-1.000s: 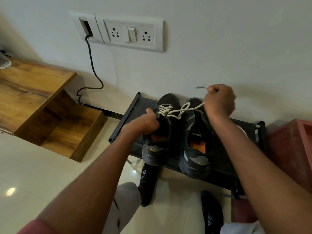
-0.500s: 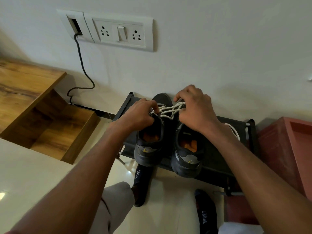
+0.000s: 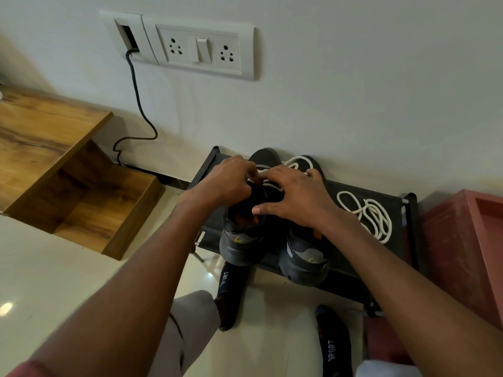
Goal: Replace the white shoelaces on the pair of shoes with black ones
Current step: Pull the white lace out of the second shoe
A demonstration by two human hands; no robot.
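Head view: your hands point(image 3: 226, 183) point(image 3: 296, 200) together, picking white lace point(image 3: 272, 180) from the left shoe point(image 3: 242, 240).
One lace point(image 3: 364, 213) lies removed; next, probably loosen remaining eyelets.

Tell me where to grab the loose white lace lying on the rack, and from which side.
Pinch the loose white lace from above at its big open loop nearest the wall. It lies flat in a tangle on the rack, and that loop sits clear of the crossed strands.
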